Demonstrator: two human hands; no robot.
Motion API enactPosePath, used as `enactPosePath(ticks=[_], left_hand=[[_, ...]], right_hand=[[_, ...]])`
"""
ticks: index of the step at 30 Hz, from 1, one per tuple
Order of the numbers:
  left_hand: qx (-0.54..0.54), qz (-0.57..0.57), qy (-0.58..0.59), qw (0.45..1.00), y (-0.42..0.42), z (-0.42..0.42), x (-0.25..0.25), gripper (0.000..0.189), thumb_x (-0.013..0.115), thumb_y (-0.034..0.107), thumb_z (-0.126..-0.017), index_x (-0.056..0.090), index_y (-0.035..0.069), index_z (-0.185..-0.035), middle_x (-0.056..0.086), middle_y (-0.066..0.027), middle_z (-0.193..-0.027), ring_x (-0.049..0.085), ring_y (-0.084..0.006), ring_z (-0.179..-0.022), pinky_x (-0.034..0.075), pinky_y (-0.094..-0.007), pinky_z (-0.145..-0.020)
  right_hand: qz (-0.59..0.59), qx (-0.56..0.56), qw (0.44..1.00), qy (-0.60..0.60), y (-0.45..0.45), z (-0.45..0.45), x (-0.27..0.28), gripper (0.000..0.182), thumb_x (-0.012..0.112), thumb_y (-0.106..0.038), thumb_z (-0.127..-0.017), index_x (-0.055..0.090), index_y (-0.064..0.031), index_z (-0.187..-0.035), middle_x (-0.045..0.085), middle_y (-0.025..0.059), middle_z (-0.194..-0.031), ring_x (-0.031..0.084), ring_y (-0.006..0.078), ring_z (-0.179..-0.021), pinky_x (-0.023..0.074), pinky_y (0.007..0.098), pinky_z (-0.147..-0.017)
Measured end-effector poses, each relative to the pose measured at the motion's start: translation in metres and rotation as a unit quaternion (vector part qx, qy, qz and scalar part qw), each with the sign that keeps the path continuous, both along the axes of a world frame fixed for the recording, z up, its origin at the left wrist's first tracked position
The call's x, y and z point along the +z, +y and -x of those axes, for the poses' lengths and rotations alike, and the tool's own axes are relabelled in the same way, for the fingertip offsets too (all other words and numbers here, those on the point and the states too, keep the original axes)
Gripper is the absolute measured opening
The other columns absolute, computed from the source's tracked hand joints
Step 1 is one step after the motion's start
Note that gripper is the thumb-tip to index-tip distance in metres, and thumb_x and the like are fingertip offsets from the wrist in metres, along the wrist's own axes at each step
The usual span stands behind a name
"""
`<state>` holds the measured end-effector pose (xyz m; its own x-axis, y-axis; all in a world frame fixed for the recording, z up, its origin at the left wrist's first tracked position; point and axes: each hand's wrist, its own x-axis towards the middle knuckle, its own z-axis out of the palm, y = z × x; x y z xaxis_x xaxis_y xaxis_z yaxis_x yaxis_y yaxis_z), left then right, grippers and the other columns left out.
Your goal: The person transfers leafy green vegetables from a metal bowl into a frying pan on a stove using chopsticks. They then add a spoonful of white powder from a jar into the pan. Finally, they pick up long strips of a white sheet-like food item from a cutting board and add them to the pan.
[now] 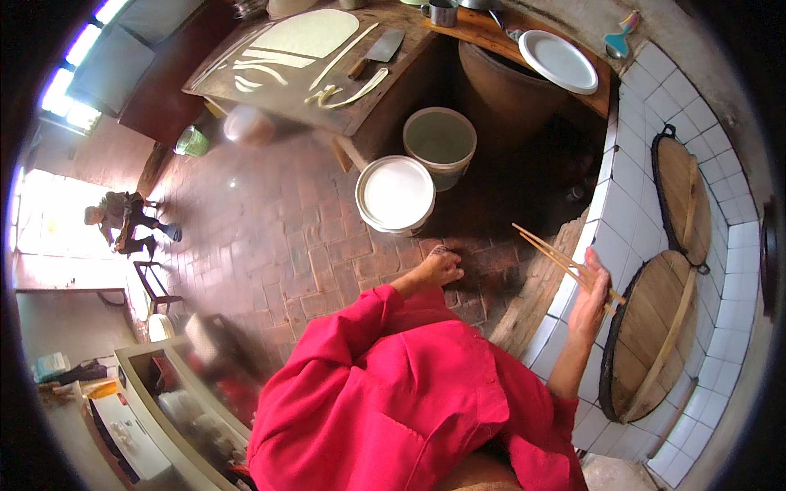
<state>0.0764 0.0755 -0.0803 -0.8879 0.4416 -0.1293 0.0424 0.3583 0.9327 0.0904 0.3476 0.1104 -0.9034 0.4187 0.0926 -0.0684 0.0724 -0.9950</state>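
My right hand [591,294], at the tiled edge of the stove, holds a pair of wooden chopsticks [556,258] that point up and to the left. Over the brick floor my left hand [443,267] is curled, and whether it holds anything cannot be told. Two woks with wooden lids [652,334] are set in the white-tiled stove, right of my right hand. Rolled dough [310,34] and cut dough strips [261,70] lie on the wooden table [350,119], beside a cleaver [384,46].
A bucket with a white lid [395,193] and an open bucket of liquid [439,138] stand on the floor ahead. Behind them is a large clay vat [506,86]. A white plate [559,61] lies on a wooden board. A person [126,221] sits by the bright doorway. An open cabinet [184,393] stands lower left.
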Motion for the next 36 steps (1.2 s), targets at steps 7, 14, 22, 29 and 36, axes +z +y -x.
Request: enactPosePath(ticks=[7,14,22,29,36], left_hand=[[0.062,-0.03,-0.054,0.996,0.016,0.166,0.043,0.047,0.06,0.025,-0.073,0.045,-0.004,-0.106,0.057,-0.0166,-0.088,0.056,-0.0227,-0.08,0.046,-0.0324,-0.068],[0.059,-0.119,-0.124,0.983,0.074,0.286,0.066,0.049,0.06,0.025,-0.073,0.044,-0.001,-0.111,0.054,-0.0193,-0.098,0.054,-0.0237,-0.088,0.044,-0.0305,-0.074],[0.071,-0.198,-0.075,0.975,0.154,0.441,0.129,0.047,0.057,0.021,-0.078,0.038,-0.001,-0.115,0.049,-0.0165,-0.107,0.047,-0.0201,-0.099,0.039,-0.0283,-0.083],[0.062,-0.252,-0.028,0.965,0.221,0.556,0.187,0.055,0.058,0.028,-0.077,0.037,-0.005,-0.115,0.05,-0.0149,-0.103,0.047,-0.0173,-0.093,0.039,-0.0275,-0.08],[0.026,-0.214,0.164,0.963,0.257,0.712,0.232,0.067,0.062,0.031,-0.073,0.032,-0.005,-0.119,0.041,-0.0245,-0.114,0.044,-0.0294,-0.104,0.043,-0.0341,-0.08]], right_hand=[[-0.013,0.03,0.999,-0.007,0.015,0.124,0.025,0.022,0.039,-0.012,-0.084,0.05,0.0046,-0.094,0.05,0.0045,-0.068,0.046,0.01,-0.057,0.0422,0.0214,-0.06],[-0.03,0.0,0.998,-0.052,0.069,0.209,0.017,0.021,0.044,-0.014,-0.084,0.049,-0.0005,-0.098,0.047,0.0007,-0.067,0.037,0.0038,-0.05,0.0298,0.0158,-0.043],[0.048,0.027,0.996,-0.064,0.19,0.348,0.032,0.018,0.047,-0.015,-0.082,0.049,-0.002,-0.095,0.05,0.003,-0.068,0.037,0.0029,-0.046,0.0264,0.0152,-0.038],[0.059,0.039,0.996,-0.049,0.263,0.471,0.075,0.02,0.052,-0.019,-0.08,0.052,-0.0043,-0.093,0.05,0.001,-0.067,0.037,0.0019,-0.047,0.025,0.0137,-0.037],[0.011,0.049,0.999,0.009,0.286,0.621,0.136,0.019,0.055,-0.019,-0.077,0.053,-0.0036,-0.09,0.049,0.0008,-0.063,0.038,0.0023,-0.045,0.0265,0.0142,-0.035]])
